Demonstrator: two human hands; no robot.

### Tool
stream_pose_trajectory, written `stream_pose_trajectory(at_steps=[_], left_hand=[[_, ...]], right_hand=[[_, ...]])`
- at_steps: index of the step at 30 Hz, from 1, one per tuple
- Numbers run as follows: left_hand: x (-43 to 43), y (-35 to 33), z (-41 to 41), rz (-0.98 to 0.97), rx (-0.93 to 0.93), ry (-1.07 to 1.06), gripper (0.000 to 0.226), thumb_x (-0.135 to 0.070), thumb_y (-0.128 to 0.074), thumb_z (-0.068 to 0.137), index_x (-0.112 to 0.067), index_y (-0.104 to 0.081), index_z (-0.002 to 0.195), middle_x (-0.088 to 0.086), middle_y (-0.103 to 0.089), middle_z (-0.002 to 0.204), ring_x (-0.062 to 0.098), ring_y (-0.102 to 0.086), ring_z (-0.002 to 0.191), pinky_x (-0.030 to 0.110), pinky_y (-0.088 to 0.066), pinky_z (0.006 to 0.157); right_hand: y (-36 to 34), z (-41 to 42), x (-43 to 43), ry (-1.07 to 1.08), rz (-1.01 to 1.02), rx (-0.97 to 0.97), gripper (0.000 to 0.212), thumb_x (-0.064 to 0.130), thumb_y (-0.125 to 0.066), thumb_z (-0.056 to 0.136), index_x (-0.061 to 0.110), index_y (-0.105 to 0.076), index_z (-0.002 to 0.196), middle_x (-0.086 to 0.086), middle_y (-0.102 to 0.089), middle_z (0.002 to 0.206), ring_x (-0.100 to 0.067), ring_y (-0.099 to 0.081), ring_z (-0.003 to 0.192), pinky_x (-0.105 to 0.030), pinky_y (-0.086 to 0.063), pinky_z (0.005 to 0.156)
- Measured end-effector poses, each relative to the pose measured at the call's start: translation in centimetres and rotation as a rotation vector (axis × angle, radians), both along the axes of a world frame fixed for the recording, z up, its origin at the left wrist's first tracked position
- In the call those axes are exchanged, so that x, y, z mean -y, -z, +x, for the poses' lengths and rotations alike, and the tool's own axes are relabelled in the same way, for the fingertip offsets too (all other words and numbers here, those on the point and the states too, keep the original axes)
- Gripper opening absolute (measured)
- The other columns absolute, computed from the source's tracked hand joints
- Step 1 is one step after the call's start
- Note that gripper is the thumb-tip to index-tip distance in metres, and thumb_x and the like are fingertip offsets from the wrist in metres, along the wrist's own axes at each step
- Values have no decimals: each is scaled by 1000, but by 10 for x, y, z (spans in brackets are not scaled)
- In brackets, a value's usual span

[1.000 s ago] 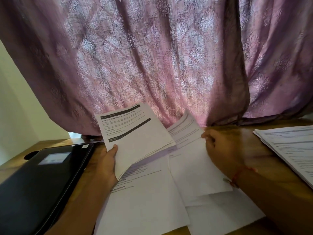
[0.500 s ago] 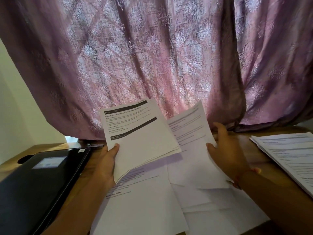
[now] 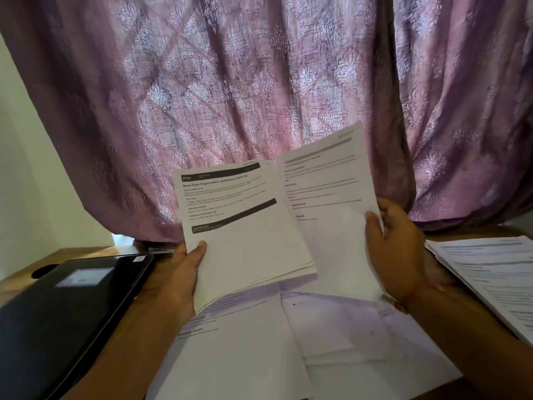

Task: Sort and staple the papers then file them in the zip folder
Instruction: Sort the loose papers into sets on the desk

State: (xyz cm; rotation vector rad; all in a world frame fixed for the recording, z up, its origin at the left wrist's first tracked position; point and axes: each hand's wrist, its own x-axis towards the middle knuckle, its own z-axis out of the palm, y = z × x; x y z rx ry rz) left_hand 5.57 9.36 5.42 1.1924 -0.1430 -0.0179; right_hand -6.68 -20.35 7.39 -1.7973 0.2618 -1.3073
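Zip folder (image 3: 66, 307) lies flat far left on table (image 3: 86, 251), unused. Left hand (image 3: 178, 272) pinches sorted sheaf (image 3: 248, 235) at lower-left corner, thumb on top. Right hand (image 3: 395, 249) pinches single sheet (image 3: 326, 203) by right edge. Advice: match heading first, square edges, slide sheet behind sheaf. Loose sheets (image 3: 259, 342) lie below; second stack (image 3: 490, 272) lies far right.
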Motion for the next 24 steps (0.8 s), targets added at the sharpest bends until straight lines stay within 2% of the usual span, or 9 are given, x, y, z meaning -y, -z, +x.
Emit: stream_pose_trajectory(at_steps=[4,7,10,12,15,17,19,22,24], left_hand=[[3,-3,-6,24,27,10,30,-22,-54,104,-31,-62,132,4,-74,119,30,-69,109,52,-55,94],[5,-3,-8,58,40,0,28,-24,-55,104,-31,-63,130,4,-74,120,30,-69,110,53,-54,96],[8,-3,-11,59,41,5,27,-24,-57,103,-31,-64,128,3,-75,117,29,-69,107,49,-55,93],[9,-2,-12,54,42,19,26,-24,-57,103,-30,-64,127,3,-76,114,30,-70,104,47,-57,87],[15,1,-16,71,69,53,27,-23,-56,103,-31,-63,128,3,-76,114,30,-71,104,50,-58,86],[21,5,-19,96,96,69,28,-21,-55,103,-31,-63,127,1,-76,113,26,-74,100,44,-60,78],[26,9,-23,127,113,92,29,-19,-55,103,-29,-63,128,1,-76,115,24,-75,99,39,-61,72],[31,14,-24,198,122,129,28,-22,-56,103,-30,-63,129,2,-75,118,28,-73,104,49,-58,87],[34,16,-25,266,134,125,25,-27,-57,103,-33,-64,126,-1,-76,115,28,-73,103,56,-56,93]], right_hand=[[0,3,-2,-143,148,45,20,17,-54,100,18,-65,117,8,-69,108,-1,-65,96,-3,-49,70],[3,5,0,-187,203,-3,19,17,-53,99,19,-66,114,12,-70,102,2,-65,91,-6,-50,69],[9,8,1,-283,240,-73,18,16,-52,100,21,-68,107,14,-71,95,-4,-67,89,-20,-54,77],[12,9,-1,-350,286,-98,19,15,-52,100,24,-69,103,15,-72,94,-4,-68,85,-18,-53,72],[19,11,-6,-421,333,-133,24,15,-50,101,29,-67,92,15,-70,88,4,-66,72,-9,-49,57],[21,11,-11,-453,387,-143,24,16,-47,102,27,-68,98,12,-71,91,0,-67,75,-13,-51,58],[24,12,-15,-470,406,-165,24,18,-45,103,25,-67,107,7,-72,99,-10,-67,87,-21,-52,67],[25,11,-20,-529,404,-143,24,21,-45,104,24,-68,106,5,-74,97,-11,-71,85,-19,-54,67],[24,11,-22,-625,454,-149,21,24,-49,101,17,-68,107,-3,-75,93,-19,-72,83,-25,-58,67]])
